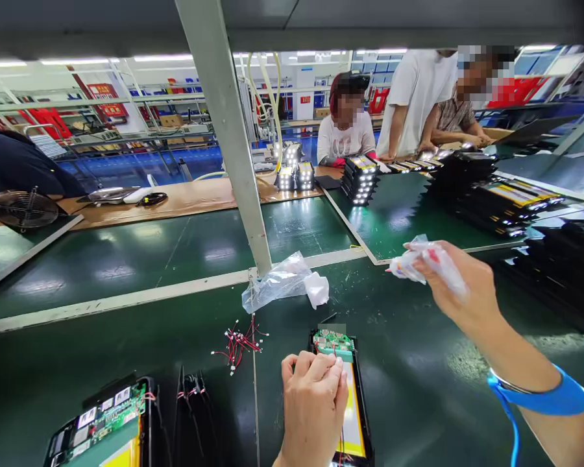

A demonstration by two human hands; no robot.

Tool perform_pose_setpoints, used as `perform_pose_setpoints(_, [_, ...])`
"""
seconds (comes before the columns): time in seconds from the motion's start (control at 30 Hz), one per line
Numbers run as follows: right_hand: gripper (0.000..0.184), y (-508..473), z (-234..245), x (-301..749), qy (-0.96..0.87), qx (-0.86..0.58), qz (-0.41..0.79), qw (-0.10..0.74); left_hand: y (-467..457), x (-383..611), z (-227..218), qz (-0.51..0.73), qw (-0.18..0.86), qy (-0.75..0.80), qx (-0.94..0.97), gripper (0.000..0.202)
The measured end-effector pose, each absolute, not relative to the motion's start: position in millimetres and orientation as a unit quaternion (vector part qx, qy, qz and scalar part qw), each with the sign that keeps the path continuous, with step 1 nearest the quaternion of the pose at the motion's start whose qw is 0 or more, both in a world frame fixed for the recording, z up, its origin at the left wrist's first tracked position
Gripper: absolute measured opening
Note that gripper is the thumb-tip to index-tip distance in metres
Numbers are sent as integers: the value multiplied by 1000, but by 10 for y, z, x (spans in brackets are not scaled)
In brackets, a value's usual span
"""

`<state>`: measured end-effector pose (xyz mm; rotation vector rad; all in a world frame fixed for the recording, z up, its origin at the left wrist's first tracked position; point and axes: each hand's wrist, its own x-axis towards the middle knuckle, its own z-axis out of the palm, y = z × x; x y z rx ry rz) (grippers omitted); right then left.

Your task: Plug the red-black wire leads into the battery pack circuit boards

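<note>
Near edge of green ESD mat (418,402): left hand (314,408) curled over lithium pouch battery (351,421), seemingly pinching its green circuit board (333,344); right hand (460,285) closed on crumpled plastic film (421,259). Board fragile, hold by edges; film light, soft.

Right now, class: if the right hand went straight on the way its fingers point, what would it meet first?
The right hand, gripping crumpled plastic, would probably reach the stack of black battery packs first, passing above the green bench mat. Depth is unclear from this one view.
</note>
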<state>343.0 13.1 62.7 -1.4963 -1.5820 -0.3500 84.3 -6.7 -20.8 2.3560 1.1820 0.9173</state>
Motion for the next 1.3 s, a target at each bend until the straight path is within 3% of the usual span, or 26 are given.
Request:
perform_pose_setpoints(0.2, [40, 21, 249, 3513, -745, -550, -143, 350, -23, 757, -222, 306, 178, 425, 833, 26])
perform_pose_setpoints(0.33, [53, 160, 52, 3495, -828, -477, -178, 237, -19, 644, -275, 313, 173, 457, 814, 31])
perform_pose_setpoints(0.5, [50, 528, -85, 3587, -927, -307, -200, 77, -158, 430, -480, 360, 189, 458, 790, 28])
perform_pose_setpoints(0.63, [48, 729, -101, 3594, -950, -242, -194, 25, -292, 316, -684, 389, 198, 493, 753, 30])
perform_pose_setpoints(0.73, [51, 837, -122, 3609, -963, -214, -164, -1, -343, 278, -711, 336, 225, 517, 754, 37])
perform_pose_setpoints(0.97, [69, 763, -39, 3822, -962, -270, -37, 27, -327, 315, -402, 183, 267, 589, 741, 62])
perform_pose_setpoints(1.07, [49, 278, -41, 3584, -873, -459, 64, 152, -285, 379, -229, 140, 329, 614, 704, 69])
perform_pose_setpoints(1.13, [32, -133, -104, 3265, -727, -615, 202, 231, -253, 431, -143, 114, 370, 623, 680, 72])
perform_pose_setpoints(1.2, [32, -491, -179, 2919, -612, -657, 377, 227, -233, 498, -106, 111, 406, 624, 658, 73])
perform_pose_setpoints(1.3, [25, -769, -237, 2564, -596, -674, 376, 221, -248, 629, -121, 175, 504, 568, 627, 62])
